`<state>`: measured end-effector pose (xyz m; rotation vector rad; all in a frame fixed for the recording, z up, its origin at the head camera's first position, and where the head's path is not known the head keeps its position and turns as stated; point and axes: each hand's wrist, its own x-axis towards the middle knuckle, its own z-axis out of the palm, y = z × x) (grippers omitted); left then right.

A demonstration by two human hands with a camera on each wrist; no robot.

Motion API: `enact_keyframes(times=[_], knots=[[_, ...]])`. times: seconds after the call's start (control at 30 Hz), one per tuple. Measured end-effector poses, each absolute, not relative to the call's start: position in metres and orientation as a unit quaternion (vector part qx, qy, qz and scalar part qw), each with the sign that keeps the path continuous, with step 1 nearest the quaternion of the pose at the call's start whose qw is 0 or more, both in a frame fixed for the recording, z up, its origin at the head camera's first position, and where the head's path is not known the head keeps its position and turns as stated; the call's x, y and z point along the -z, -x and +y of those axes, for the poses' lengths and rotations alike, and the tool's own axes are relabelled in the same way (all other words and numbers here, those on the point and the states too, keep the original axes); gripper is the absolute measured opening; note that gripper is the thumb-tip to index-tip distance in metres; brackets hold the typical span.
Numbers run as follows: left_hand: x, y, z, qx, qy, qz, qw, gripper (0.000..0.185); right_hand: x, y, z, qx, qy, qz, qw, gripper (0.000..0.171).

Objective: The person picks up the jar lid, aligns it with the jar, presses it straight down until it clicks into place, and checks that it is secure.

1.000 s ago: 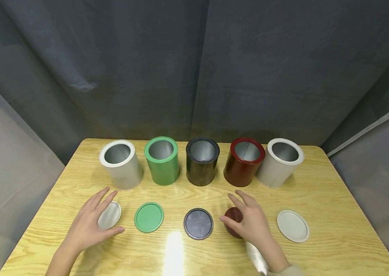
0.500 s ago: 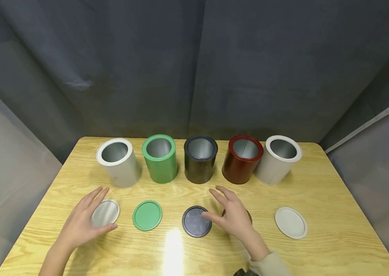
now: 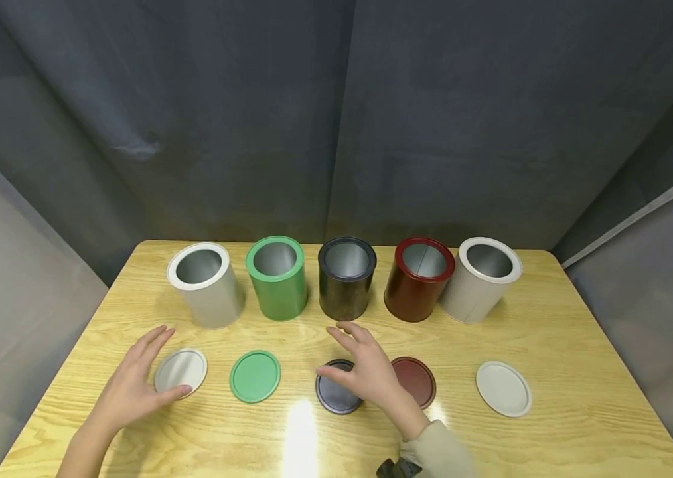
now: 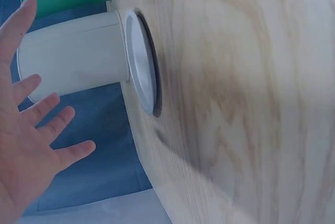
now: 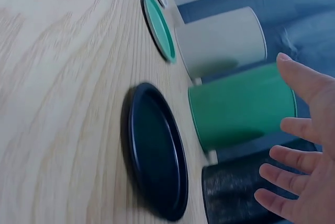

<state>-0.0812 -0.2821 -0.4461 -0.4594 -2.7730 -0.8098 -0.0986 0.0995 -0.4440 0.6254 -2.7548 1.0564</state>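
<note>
My left hand (image 3: 133, 382) hovers with spread fingers beside the left white lid (image 3: 181, 370), its thumb overlapping the lid's lower edge in the head view. Above the table, my right hand (image 3: 366, 372) is spread over the black lid (image 3: 339, 397), covering part of it and a bit of the dark red lid (image 3: 414, 382). Neither hand holds anything. A green lid (image 3: 255, 376) lies between the hands. In the right wrist view the black lid (image 5: 157, 150) lies flat on the wood, apart from the fingers.
Along the back stand open cans: white (image 3: 208, 292), green (image 3: 279, 285), black (image 3: 345, 292), dark red (image 3: 417, 292) and another white can (image 3: 476, 292), the last two close together. A second white lid (image 3: 504, 390) lies at right. Dark curtains (image 3: 336, 119) rise behind the wooden table (image 3: 575, 405).
My right hand has moved left, from over the dark red lid to over the black one. My left hand has shifted slightly left, uncovering more of the white lid. Cans and lids stay put.
</note>
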Motion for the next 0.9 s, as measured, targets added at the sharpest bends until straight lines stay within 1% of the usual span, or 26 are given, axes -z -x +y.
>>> enact_keyframes(times=[0.13,0.37,0.63,0.77,0.9], knots=[[0.447,0.084,-0.287,0.300,0.164,-0.934,0.102,0.091,0.442,0.102,0.086,-0.364,-0.221,-0.903,0.049,0.064],[0.450,0.086,-0.300,0.318,0.171,-0.929,0.082,0.096,0.446,0.107,0.066,-0.361,-0.247,-0.898,0.038,0.064],[0.454,0.085,-0.311,0.321,0.170,-0.929,0.075,0.097,0.448,0.110,0.047,-0.363,-0.258,-0.895,0.030,0.064],[0.455,0.086,-0.316,0.329,0.158,-0.929,0.065,0.097,0.449,0.112,0.037,-0.359,-0.264,-0.895,0.024,0.065],[0.458,0.086,-0.320,0.332,0.144,-0.931,0.051,0.098,0.452,0.113,0.026,-0.368,-0.263,-0.892,0.006,0.065]])
